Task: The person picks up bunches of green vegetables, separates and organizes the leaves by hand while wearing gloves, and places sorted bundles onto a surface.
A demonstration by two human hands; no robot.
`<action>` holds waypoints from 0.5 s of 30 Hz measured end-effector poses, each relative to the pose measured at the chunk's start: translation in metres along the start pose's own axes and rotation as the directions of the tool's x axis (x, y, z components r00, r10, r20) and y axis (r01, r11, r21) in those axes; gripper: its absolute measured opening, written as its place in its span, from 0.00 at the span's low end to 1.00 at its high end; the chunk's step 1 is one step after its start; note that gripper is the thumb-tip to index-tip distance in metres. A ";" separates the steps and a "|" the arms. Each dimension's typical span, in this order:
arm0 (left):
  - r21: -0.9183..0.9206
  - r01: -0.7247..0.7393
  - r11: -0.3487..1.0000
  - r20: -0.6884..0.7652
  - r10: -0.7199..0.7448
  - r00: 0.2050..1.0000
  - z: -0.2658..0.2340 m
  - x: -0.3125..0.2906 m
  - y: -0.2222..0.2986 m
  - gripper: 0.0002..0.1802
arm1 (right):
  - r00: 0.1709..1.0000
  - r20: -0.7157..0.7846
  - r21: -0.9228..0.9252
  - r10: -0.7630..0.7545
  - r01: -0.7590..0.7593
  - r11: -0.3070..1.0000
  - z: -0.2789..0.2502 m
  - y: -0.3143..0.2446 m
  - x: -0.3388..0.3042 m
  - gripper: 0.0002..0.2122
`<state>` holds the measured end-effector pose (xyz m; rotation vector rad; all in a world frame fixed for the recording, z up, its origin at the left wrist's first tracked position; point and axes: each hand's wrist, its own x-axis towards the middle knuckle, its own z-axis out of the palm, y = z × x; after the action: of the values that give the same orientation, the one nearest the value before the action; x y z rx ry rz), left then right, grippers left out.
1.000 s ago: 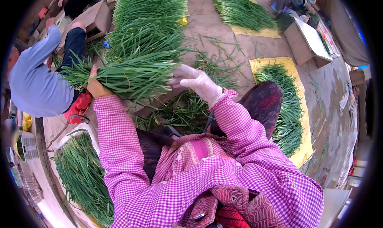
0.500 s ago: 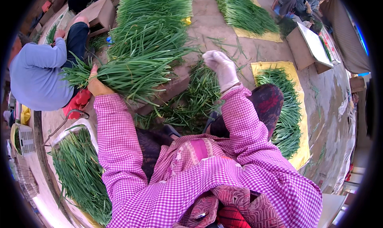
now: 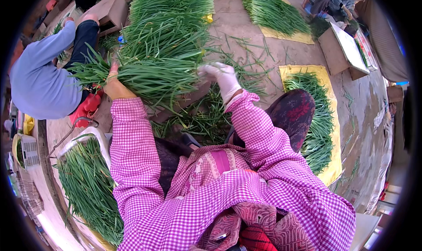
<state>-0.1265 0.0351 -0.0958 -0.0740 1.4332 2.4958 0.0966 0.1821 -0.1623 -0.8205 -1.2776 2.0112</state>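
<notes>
My left hand point(image 3: 115, 81), bare, is wrapped round one end of a thick bunch of garlic chives point(image 3: 154, 75), with leaves sticking out on both sides of the fist. The bunch lies across the near end of a long layer of garlic chives point(image 3: 167, 18). At the bunch's right end, my white-gloved right hand point(image 3: 222, 77) has its fingers bent and pressed together on the ends of the chives. Its fingertips are partly lost among the stalks. Below, between my knees, loose chives point(image 3: 206, 119) lie scattered on the ground.
On my right, chives rest on a yellow sheet point(image 3: 332, 119). A chive-filled white container point(image 3: 103, 139) stands at lower left. A person in a blue top point(image 3: 46, 75) sits close on the left. More chives point(image 3: 279, 16) lie ahead, beside a wooden box point(image 3: 338, 49).
My right hand has moved left to the end of the bunch from a spot apart from it. My left hand and the bunch have shifted slightly right.
</notes>
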 end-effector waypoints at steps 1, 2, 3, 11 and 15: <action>-0.011 0.018 1.000 -0.004 -0.018 1.000 -0.002 0.004 0.001 0.15 | 0.999 0.016 0.055 0.044 -0.045 0.998 -0.012 -0.001 0.004 0.07; -0.024 0.033 0.999 -0.013 -0.034 0.999 -0.005 0.007 0.002 0.15 | 0.999 -0.042 0.105 0.025 -0.021 0.994 -0.021 -0.002 0.008 0.05; -0.062 0.092 0.994 0.011 -0.091 0.996 -0.008 0.010 0.005 0.16 | 0.997 -0.074 0.108 0.023 -0.015 0.994 -0.033 -0.005 0.007 0.06; -0.139 0.193 0.971 0.096 -0.181 0.979 -0.029 0.032 0.003 0.21 | 0.986 0.152 -0.574 0.072 0.029 0.818 -0.030 -0.010 0.003 0.21; -0.149 0.271 0.951 0.159 -0.248 0.956 -0.028 0.035 -0.005 0.22 | 0.914 0.364 -0.569 0.180 0.066 0.820 0.018 0.019 0.013 0.31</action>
<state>-0.1612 0.0204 -0.1208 -0.1115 1.0774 2.3480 0.0715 0.1758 -0.1762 -0.7183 -2.1962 1.9160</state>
